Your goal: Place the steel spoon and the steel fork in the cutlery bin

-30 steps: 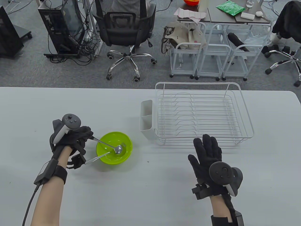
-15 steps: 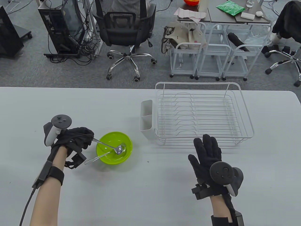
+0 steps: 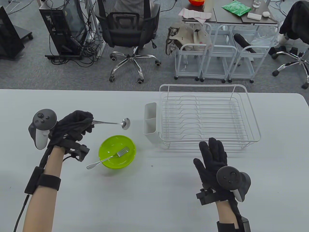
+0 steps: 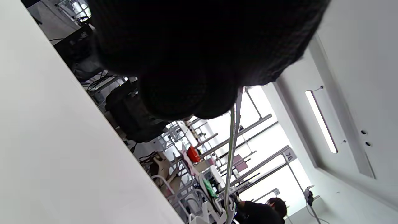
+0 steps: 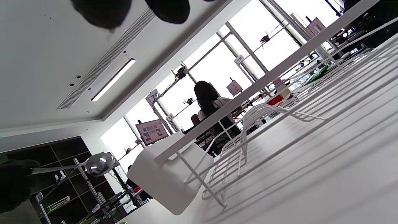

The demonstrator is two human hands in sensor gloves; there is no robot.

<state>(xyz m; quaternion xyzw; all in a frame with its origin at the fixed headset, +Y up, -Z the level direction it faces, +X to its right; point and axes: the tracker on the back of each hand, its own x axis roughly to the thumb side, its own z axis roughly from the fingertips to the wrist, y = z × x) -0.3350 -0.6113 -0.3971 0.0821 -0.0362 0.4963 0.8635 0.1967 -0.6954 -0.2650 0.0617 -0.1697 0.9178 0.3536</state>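
Note:
My left hand (image 3: 74, 124) grips the steel spoon (image 3: 113, 123) by its handle and holds it in the air above the table, bowl end pointing right toward the white cutlery bin (image 3: 150, 122). The spoon's handle (image 4: 231, 149) runs down from my left hand in the left wrist view, and its bowl (image 5: 99, 164) shows in the right wrist view. The steel fork (image 3: 108, 158) lies in the green bowl (image 3: 106, 151), handle sticking out over the near-left rim. My right hand (image 3: 212, 157) rests flat and empty on the table, fingers spread, just in front of the dish rack. The bin (image 5: 161, 177) hangs on the rack's left end.
A white wire dish rack (image 3: 207, 116) stands at the table's right centre, its front rail (image 5: 279, 74) close above my right hand. Office chairs and trolleys stand beyond the table's far edge.
My left hand lifted the spoon out of the green bowl and raised it up and away from me. The fork stayed in the bowl. The right hand did not move.

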